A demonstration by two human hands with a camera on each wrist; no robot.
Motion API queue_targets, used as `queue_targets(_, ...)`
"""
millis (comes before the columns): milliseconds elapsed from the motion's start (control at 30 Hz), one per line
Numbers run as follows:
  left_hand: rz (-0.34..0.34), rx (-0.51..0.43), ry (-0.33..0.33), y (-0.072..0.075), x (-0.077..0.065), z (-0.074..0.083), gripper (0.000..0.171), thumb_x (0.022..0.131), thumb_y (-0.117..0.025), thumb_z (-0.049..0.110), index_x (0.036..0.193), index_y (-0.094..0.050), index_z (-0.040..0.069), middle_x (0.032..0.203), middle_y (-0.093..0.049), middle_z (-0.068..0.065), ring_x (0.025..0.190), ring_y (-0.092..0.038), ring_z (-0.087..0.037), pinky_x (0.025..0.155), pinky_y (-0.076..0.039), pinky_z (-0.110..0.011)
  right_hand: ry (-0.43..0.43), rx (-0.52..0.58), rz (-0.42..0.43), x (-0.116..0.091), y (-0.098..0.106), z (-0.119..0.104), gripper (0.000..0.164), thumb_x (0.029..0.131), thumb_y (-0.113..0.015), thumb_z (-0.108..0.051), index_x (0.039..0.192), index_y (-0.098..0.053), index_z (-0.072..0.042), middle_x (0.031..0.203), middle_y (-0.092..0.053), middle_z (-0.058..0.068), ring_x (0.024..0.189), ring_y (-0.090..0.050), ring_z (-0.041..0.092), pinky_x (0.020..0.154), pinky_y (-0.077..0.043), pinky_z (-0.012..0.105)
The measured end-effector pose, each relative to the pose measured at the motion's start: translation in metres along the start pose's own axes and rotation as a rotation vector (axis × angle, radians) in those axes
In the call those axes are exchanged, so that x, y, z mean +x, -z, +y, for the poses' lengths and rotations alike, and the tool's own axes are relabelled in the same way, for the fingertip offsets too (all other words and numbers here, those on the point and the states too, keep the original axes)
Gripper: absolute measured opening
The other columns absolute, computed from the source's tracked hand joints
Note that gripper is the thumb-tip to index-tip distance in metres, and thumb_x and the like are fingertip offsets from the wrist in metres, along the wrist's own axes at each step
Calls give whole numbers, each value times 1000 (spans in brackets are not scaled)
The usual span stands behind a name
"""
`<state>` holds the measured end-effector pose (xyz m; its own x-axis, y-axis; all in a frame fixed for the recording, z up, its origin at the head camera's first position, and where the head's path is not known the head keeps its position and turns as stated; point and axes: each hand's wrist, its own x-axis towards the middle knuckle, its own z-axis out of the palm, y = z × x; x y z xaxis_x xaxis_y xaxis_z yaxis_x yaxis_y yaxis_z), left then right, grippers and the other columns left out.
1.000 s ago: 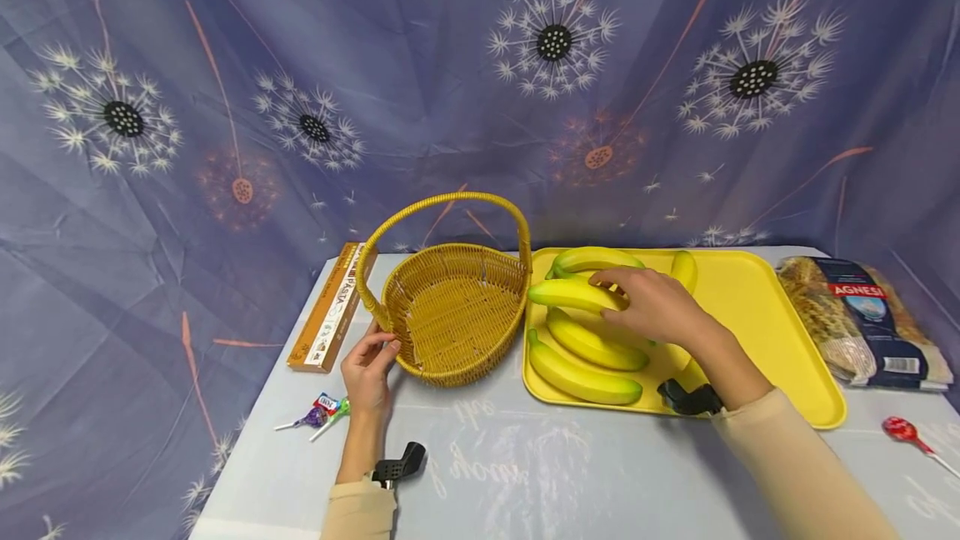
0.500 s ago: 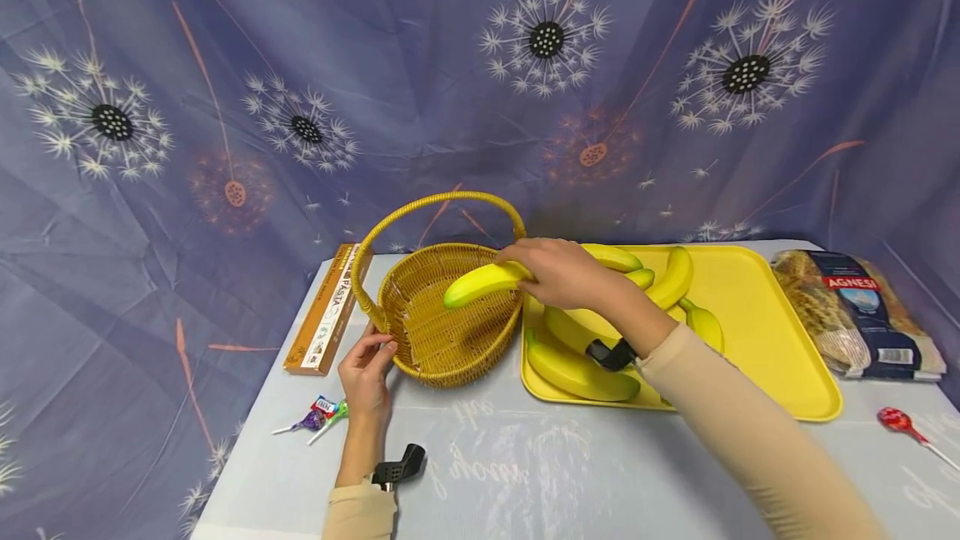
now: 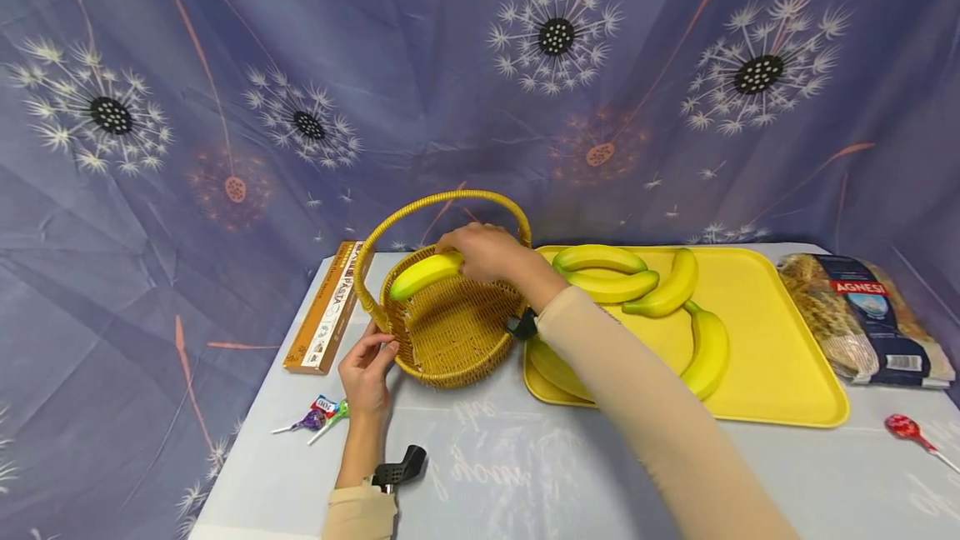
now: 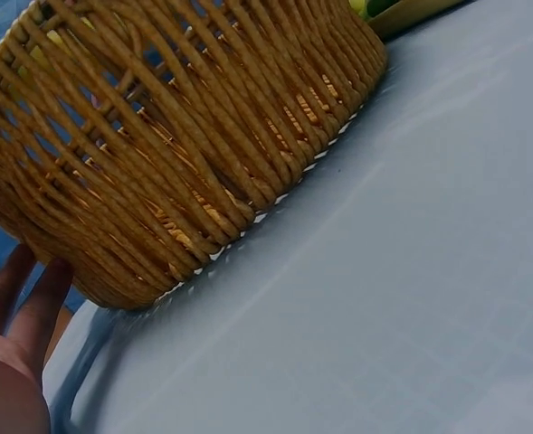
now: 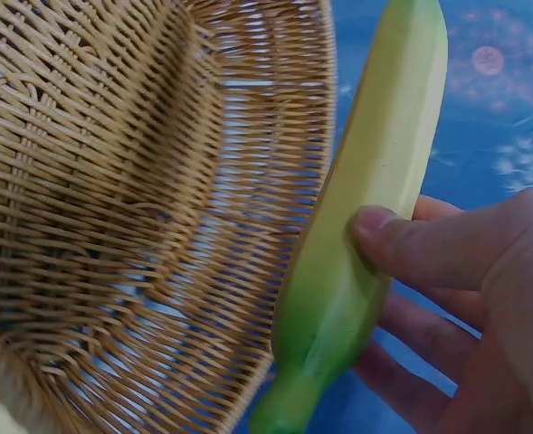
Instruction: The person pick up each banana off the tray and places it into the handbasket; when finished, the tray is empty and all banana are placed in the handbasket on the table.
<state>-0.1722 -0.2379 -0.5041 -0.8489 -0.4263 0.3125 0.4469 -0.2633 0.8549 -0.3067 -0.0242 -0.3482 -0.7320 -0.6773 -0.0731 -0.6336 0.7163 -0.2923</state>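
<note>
In the head view my right hand (image 3: 483,252) holds a yellow banana (image 3: 426,275) with green ends over the back of the wicker basket (image 3: 457,373), under its arched handle. The right wrist view shows the thumb pressed on one side of the banana (image 5: 379,181) and the fingers behind it; it overlaps the basket's rim there. My left hand (image 3: 367,377) is at the basket's left side, below the handle's foot. In the left wrist view, fairly straight fingers (image 4: 40,312) touch the basket's outer wall (image 4: 194,145).
Several bananas (image 3: 708,352) lie on a yellow tray (image 3: 780,332) right of the basket; my right forearm hides part of it. A pasta bag (image 3: 862,315) and a red lollipop (image 3: 903,427) are farther right. Left are a pasta box (image 3: 326,315) and lollipops (image 3: 315,419).
My right hand has taken the banana from the tray and carried it left, over the basket. My left hand stays at the basket's side.
</note>
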Motion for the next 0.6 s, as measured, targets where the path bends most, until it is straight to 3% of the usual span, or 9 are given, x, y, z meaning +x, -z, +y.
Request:
queue_targets(267, -3, 29, -43, 9, 5, 0, 9, 77, -61, -22, 85, -58, -23, 126, -57, -25, 122, -52, -32, 94, -48, -30, -74, -49, -16, 46, -37, -3, 43, 93, -62, -12, 133, -56, -25, 124, -55, -3, 109, -52, 18, 85, -44, 33)
queue_targets(400, 7, 31, -22, 8, 2, -2, 9, 76, -60, -23, 85, -59, -22, 127, -56, -25, 122, -52, -32, 91, -50, -30, -115, -102, 13, 53, -56, -3, 37, 94, -60, -13, 130, -57, -21, 124, -54, -1, 111, -52, 20, 88, -47, 36)
queue_targets(600, -6, 36, -39, 4, 3, -6, 8, 77, -61, -22, 85, -58, -23, 127, -56, -28, 122, -52, -32, 94, -48, -30, -192, -186, 91, 58, -69, 0, 19, 93, -62, -16, 112, -65, -18, 109, -59, 1, 100, -52, 23, 78, -50, 39)
